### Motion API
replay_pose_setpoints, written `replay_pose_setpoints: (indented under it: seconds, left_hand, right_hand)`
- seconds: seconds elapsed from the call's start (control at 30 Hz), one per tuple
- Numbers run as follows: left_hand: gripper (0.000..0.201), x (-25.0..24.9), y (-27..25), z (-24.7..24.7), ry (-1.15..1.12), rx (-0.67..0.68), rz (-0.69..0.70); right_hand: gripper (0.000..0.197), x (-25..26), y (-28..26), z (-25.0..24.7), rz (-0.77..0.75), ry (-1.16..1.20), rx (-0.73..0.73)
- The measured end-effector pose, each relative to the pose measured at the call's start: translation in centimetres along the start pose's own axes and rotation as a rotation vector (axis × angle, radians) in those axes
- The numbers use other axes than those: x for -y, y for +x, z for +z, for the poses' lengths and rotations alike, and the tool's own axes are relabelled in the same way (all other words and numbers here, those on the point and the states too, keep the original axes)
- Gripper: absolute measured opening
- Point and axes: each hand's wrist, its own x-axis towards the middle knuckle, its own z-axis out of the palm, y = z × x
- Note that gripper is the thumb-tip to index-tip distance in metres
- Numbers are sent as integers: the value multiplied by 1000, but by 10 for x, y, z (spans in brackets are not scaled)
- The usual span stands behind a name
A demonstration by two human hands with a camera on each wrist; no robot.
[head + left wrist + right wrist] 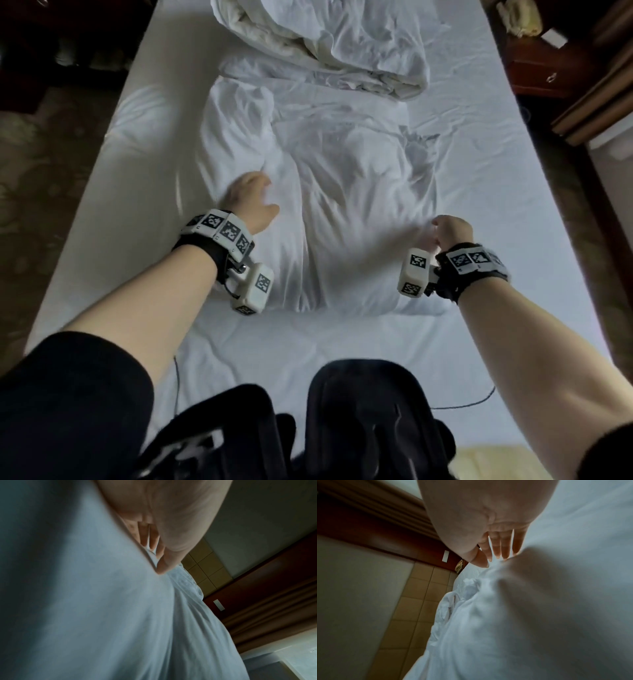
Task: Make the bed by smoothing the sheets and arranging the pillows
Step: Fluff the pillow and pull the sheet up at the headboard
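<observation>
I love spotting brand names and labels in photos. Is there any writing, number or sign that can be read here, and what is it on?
No readable words or numbers.
Wrist bands and their camera blocks: black-and-white square code patterns, no letters.
Small white plate on the dark wood panel: blank or too blurred to read.

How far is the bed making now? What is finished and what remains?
Done: little; the bare sheet lies fairly flat, though creased. In hand: the left hand rests with straight fingers on the wrinkled pillow, and the right hand touches its other side, fingers extended. Left: the duvet lies bunched at the far end, and the pillow is mid-bed.
</observation>
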Motion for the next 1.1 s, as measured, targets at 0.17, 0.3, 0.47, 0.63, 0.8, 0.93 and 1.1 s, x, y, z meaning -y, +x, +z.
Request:
replay_pose_setpoints:
  seconds: [0.17, 0.3, 0.47, 0.63, 0.8, 0.93, 1.1]
  left_hand:
    - [31, 35, -54, -13, -266, -281, -1]
    - [30, 61, -77, -13, -279, -472, -288]
    - [41, 92, -94, 12, -415, -297, -468]
    - [64, 92, -100, 37, -463, -440, -652]
    - [74, 101, -89, 47, -641, -390, -902]
    - [66, 100, -85, 45, -603, -255, -1040]
    - [57, 87, -85, 39, -636, -267, -1026]
  right_hand:
    - [40, -47, -24, 7, 44, -184, 67]
    - [53, -73, -27, 8, 87, -189, 52]
    - [94, -96, -34, 7, 255, -85, 9]
    - [76, -128, -12, 17, 321, 54, -49]
    - [64, -124, -38, 38, 435, 312, 68]
    - [77, -126, -32, 54, 437, 411, 49]
    - [68, -109, -56, 73, 519, 435, 31]
